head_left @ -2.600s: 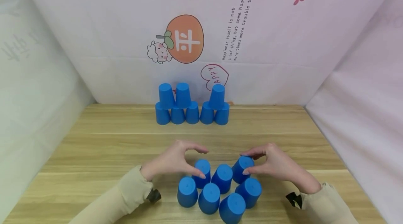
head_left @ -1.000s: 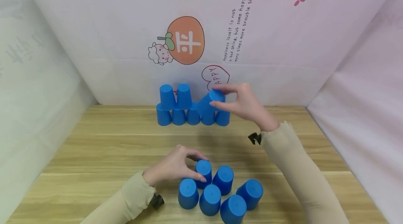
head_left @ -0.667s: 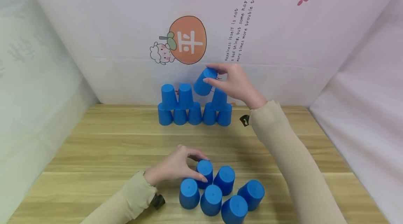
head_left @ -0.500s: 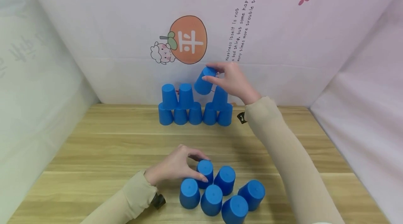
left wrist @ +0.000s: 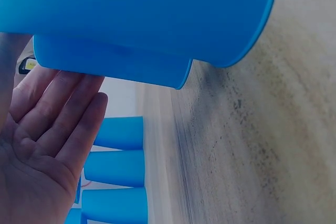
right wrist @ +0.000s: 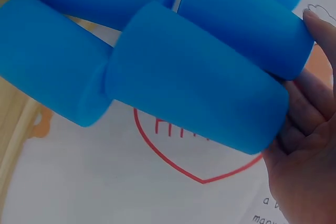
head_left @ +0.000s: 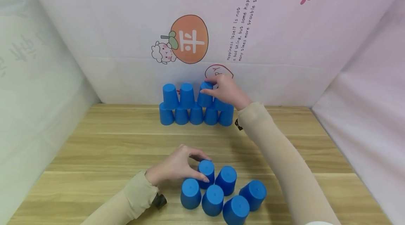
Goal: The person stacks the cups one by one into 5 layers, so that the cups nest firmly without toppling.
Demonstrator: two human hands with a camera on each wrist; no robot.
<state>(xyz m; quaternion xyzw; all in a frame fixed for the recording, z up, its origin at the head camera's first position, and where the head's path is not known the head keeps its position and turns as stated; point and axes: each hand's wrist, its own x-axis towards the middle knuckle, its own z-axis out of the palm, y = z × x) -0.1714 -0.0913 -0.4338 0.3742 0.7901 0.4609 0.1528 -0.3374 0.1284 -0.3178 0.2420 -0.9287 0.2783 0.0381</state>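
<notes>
At the back, my right hand [head_left: 227, 91] pinches an upside-down blue cup [head_left: 205, 98] by its upper end. That cup stands in the second row, over the gap between two bottom cups. In the right wrist view, another upper cup [right wrist: 199, 82] lies nearer the camera than the held cup [right wrist: 247, 24]. My left hand [head_left: 175, 165] has its thumb and fingers around an upside-down blue cup [head_left: 206, 170] on the table. In the left wrist view its fingers touch that cup [left wrist: 115, 64], partly hidden behind a nearer cup [left wrist: 157, 9].
Several loose upside-down cups [head_left: 212, 200] stand close around the left hand's cup on the wooden table [head_left: 126, 144]. The bottom row [head_left: 181, 116] stands near the printed back cloth [head_left: 126, 77]. White cloth sides [head_left: 41, 95] rise left and right.
My right hand took a cup from the front group, carried it to the back, raised it above the stack and lowered it into the second row's gap. My left hand closed around its cup.
</notes>
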